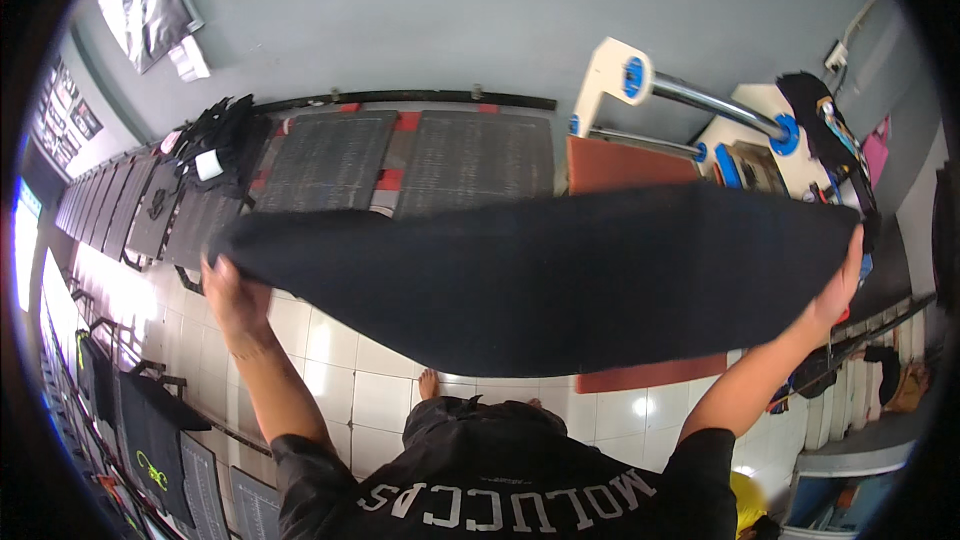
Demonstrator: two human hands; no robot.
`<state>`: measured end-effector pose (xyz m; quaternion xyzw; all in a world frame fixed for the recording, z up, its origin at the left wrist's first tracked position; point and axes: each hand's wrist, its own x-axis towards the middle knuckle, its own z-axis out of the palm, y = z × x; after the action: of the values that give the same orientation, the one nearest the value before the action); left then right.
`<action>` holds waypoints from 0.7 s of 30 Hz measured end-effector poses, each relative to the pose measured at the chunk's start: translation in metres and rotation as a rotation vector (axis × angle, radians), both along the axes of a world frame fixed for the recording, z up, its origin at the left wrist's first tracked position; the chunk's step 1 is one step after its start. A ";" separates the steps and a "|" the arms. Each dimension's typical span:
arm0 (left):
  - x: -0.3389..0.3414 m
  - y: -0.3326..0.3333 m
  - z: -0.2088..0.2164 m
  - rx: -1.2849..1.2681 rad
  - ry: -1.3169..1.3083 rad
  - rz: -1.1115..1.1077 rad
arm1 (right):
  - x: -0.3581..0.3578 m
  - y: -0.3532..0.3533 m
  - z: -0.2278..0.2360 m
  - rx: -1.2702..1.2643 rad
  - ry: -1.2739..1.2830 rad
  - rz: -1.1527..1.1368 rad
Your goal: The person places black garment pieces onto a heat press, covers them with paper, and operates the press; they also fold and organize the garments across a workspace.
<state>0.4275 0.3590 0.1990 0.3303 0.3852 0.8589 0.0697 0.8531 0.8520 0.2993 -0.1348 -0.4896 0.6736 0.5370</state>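
A wide piece of black cloth (540, 280) is stretched in the air in front of me, sagging along its lower edge. I cannot tell from its folds whether it is a garment. My left hand (235, 292) grips its left end, with the thumb on top. At the opposite end, my right hand (838, 285) is closed on the right corner, most of its fingers hidden behind the fabric. The cloth covers part of a reddish-brown board (625, 162) and the near edges of the dark grey flat boards (475, 155) beyond it.
A white frame with steel rods and blue collars (720, 105) stands at the right back. Dark clothes (222, 145) lie heaped on the board row at left. Another rack with a black garment (150, 450) runs along the lower left. White tiles (385, 400) cover the floor.
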 end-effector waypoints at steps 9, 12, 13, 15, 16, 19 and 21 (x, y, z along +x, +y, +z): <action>-0.264 -0.005 0.036 -0.582 -0.176 0.227 | -0.330 -0.004 -0.043 0.010 -0.263 0.246; -0.321 -0.003 0.046 -0.488 -0.149 0.195 | -0.387 -0.033 -0.035 -0.007 -0.257 0.230; -0.328 -0.003 0.054 -0.446 -0.141 0.232 | -0.394 -0.034 -0.028 0.017 -0.246 0.214; -0.353 -0.020 0.076 -0.402 -0.096 0.178 | -0.397 -0.063 -0.001 0.062 -0.167 0.238; -0.367 -0.036 0.080 -0.352 -0.019 0.162 | -0.396 -0.078 0.009 0.077 -0.152 0.300; -0.331 -0.057 0.083 -0.353 -0.092 0.158 | -0.361 -0.124 0.006 0.112 -0.225 0.186; -0.298 -0.073 0.057 -0.409 -0.121 0.196 | -0.327 -0.142 -0.023 0.054 -0.318 0.056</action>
<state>0.1298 0.2864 0.2562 0.2185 0.5764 0.7839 0.0745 0.5260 0.7096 0.2767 -0.2114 -0.5900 0.6451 0.4370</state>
